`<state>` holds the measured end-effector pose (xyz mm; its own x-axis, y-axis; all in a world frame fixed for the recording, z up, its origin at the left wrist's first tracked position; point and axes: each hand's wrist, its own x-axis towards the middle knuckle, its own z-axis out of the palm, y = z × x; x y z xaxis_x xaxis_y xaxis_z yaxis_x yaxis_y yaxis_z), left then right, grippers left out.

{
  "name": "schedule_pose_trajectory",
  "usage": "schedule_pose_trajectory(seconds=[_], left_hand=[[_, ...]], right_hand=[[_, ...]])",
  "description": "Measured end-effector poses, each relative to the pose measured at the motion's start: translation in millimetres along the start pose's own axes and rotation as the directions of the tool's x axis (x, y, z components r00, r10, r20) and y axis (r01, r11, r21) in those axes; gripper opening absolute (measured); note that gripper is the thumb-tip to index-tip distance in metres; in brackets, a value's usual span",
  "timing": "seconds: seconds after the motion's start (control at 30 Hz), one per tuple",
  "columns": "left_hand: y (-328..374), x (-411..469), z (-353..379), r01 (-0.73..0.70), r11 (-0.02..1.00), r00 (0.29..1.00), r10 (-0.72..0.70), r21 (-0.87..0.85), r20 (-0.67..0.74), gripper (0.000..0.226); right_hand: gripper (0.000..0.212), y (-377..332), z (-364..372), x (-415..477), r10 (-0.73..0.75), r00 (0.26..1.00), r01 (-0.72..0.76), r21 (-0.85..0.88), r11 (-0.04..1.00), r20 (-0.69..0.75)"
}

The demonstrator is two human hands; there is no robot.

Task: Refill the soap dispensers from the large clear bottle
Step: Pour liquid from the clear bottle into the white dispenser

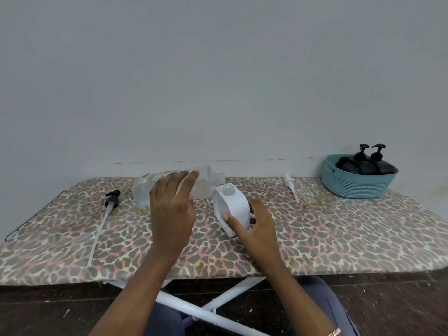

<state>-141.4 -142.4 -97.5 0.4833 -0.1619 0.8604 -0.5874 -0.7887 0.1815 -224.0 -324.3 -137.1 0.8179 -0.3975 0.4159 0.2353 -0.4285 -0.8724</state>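
My left hand (171,209) grips the large clear bottle (203,184), which is tipped on its side with its open threaded neck pointing right, just above and left of the mouth of a white soap dispenser (234,207). That dispenser stands upright and uncapped on the leopard-print board, and my right hand (257,226) is wrapped around its lower right side. Clear liquid lies in the bottle's left end. No stream shows between the two mouths.
A black pump head with a long tube (106,212) lies on the left of the ironing board (339,238). A white pump (292,187) lies at the right rear. A teal basket (358,180) at the far right holds two black dispensers (371,163).
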Motion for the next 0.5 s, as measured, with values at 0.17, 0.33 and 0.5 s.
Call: schedule_pose_trajectory(seconds=[0.17,0.33,0.5], left_hand=[[-4.1,-1.5,0.7,-0.046,0.998,0.999,0.044,0.044,0.025,0.074],[-6.9,-2.3,1.8,-0.073,0.994,0.997,0.07,0.087,0.039,0.073],[-8.0,-1.7,0.9,-0.102,0.986,0.995,0.097,0.132,0.038,0.073]], right_hand=[[0.059,1.5,0.4,1.2,-0.011,1.0,0.011,-0.002,1.0,0.002],[0.059,1.5,0.0,0.9,-0.011,1.0,0.011,0.005,1.0,0.01],[0.057,-0.2,-0.4,0.5,-0.016,1.0,0.016,0.004,1.0,0.007]])
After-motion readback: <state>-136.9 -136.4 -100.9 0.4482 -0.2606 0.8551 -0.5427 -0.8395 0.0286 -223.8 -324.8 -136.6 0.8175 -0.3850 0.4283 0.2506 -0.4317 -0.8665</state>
